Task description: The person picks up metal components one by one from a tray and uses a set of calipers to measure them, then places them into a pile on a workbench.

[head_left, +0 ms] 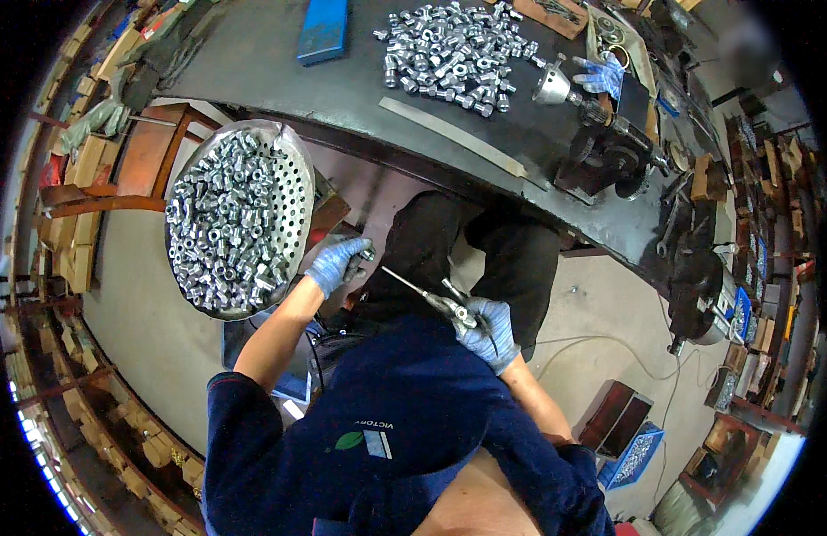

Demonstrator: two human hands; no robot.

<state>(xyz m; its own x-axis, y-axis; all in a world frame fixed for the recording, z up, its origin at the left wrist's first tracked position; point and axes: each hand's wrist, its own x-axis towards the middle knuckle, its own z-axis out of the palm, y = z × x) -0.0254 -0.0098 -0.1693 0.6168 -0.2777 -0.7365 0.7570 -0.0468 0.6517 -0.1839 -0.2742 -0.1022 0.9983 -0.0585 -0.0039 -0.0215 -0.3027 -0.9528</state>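
both forearms [278,338] reach forward and inward; left grip [338,266] pinching; right grip [490,334] curled firmly

Dark workbench [355,89], heaped silvery metal fittings [454,58], 1 oblong blue object [322,31], 1 flat metal strip [454,136]

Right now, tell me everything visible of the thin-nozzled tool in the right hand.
The thin-nozzled tool looks metallic: a long, straight nozzle on a stubby silvery body, with a short tube-like part jutting beside it. The gloved right hand grips its rear, hiding some of it. The nozzle slants up and left, its tip apart from the gloved left hand in this view.
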